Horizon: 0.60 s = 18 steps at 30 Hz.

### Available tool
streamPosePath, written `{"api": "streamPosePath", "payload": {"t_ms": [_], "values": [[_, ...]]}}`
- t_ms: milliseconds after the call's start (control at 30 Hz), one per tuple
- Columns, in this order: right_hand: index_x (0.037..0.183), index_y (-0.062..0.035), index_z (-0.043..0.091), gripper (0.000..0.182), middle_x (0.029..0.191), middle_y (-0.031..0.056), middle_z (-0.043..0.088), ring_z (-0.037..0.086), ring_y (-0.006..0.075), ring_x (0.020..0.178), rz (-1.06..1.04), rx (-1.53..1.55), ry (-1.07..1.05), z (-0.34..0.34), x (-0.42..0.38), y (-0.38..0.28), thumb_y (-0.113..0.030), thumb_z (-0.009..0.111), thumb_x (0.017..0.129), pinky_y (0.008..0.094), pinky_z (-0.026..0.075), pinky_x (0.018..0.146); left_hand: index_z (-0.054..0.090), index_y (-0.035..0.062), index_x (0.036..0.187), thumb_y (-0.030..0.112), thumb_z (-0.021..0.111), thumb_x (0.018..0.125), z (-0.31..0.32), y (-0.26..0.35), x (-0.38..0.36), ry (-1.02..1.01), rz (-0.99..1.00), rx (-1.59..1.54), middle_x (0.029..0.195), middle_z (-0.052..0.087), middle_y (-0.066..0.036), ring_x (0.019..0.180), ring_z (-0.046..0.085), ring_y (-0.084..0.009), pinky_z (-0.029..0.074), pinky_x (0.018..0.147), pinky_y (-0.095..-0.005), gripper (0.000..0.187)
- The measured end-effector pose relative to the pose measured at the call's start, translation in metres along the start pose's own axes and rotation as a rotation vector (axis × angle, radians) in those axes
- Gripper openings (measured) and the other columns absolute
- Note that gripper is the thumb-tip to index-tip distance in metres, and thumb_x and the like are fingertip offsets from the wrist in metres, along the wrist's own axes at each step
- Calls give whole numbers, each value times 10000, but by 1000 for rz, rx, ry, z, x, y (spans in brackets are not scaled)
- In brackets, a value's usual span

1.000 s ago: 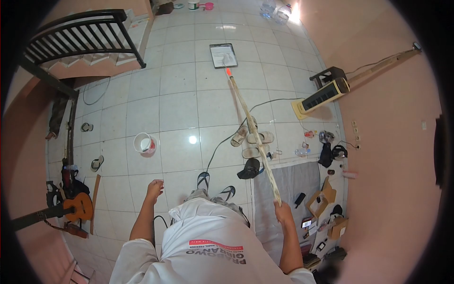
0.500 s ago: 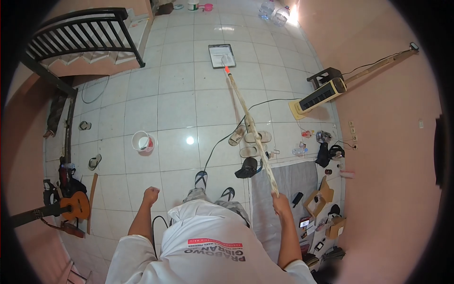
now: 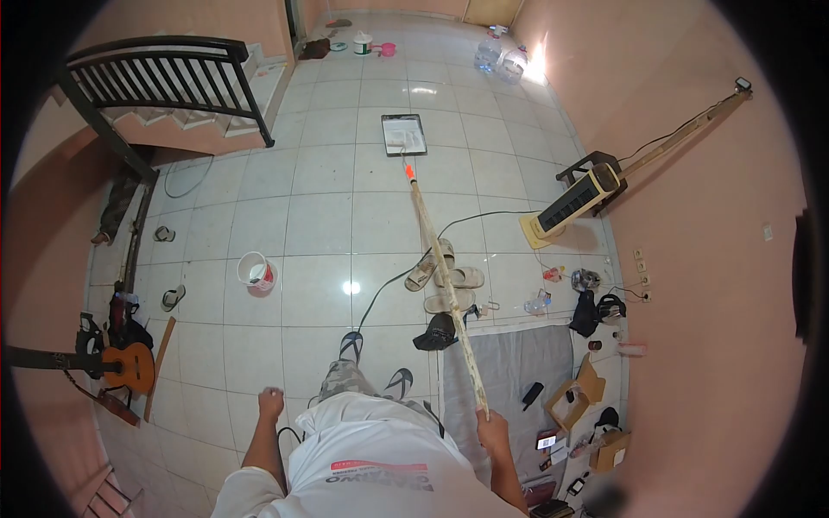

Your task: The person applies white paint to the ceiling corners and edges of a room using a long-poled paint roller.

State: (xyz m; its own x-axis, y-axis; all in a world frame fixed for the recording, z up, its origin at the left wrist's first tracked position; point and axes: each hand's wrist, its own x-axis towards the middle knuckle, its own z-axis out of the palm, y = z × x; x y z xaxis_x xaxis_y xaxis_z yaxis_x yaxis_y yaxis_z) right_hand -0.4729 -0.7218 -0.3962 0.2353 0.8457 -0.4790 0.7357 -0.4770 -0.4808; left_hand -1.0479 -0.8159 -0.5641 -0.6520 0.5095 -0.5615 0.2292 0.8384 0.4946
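My right hand (image 3: 493, 431) is closed around the near end of a long pale pole (image 3: 450, 298). The pole runs away from me over the floor to an orange handle (image 3: 410, 173) at its far end. Past that handle, a thin wire frame of what looks like a paint roller reaches the near edge of a dark-rimmed paint tray (image 3: 418, 119). White paint shows in the tray; the roller itself is hard to make out. At my left side, my left hand (image 3: 270, 402) hangs curled into a fist, holding nothing I can see.
A white bucket (image 3: 256, 273) stands left on the tiles. Sandals (image 3: 451, 300) and a black cap (image 3: 435, 332) lie beneath the pole. A black cable (image 3: 380, 296) crosses the floor. To the right are a tower fan (image 3: 577, 205) and a grey mat (image 3: 505, 371).
My view has tilted up, so the floor things sit lower. The pole has been drawn back toward me, its far end shifting from the tray's middle to its near edge.
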Motion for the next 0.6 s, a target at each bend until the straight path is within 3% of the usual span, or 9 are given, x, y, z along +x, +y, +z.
{"api": "streamPosePath", "payload": {"t_ms": [100, 267, 367, 467, 600], "values": [[787, 57, 609, 516, 608, 179, 590, 598, 295, 491, 5, -11, -17, -3, -2, 1, -422, 508, 949, 406, 451, 452, 695, -10, 965, 247, 680, 802, 4, -17, -38, 4, -3, 246, 978, 671, -262, 949, 659, -359, 515, 858, -425, 304], [885, 67, 650, 534, 801, 278, 657, 655, 432, 750, 57, -47, -60, -4, 14, -16, -436, 480, 947, 481, 508, 709, 694, -22, 975, 226, 679, 796, -5, -33, -59, -15, -52, 73, 977, 677, -265, 950, 663, -373, 520, 850, -418, 306], [932, 66, 653, 560, 913, 315, 651, 621, 479, 926, 29, -103, -27, -3, 39, -48, -457, 456, 950, 509, 469, 844, 690, -23, 994, 231, 674, 802, -15, -6, -72, -30, -116, 76, 1006, 678, -255, 978, 656, -372, 515, 865, -415, 319], [963, 70, 647, 579, 974, 329, 637, 600, 484, 990, 56, -133, -37, 1, 67, -74, -471, 443, 952, 518, 458, 862, 683, -25, 1025, 248, 664, 811, -2, -32, -32, -37, -95, 59, 1026, 677, -246, 1012, 643, -373, 506, 886, -414, 347], [959, 66, 649, 578, 952, 322, 644, 605, 486, 968, 89, -126, -37, -2, 65, -74, -474, 445, 950, 517, 461, 855, 677, -16, 1047, 263, 638, 830, 7, -15, 5, -73, -19, 21, 1051, 666, -245, 1020, 633, -378, 492, 903, -422, 356]]}}
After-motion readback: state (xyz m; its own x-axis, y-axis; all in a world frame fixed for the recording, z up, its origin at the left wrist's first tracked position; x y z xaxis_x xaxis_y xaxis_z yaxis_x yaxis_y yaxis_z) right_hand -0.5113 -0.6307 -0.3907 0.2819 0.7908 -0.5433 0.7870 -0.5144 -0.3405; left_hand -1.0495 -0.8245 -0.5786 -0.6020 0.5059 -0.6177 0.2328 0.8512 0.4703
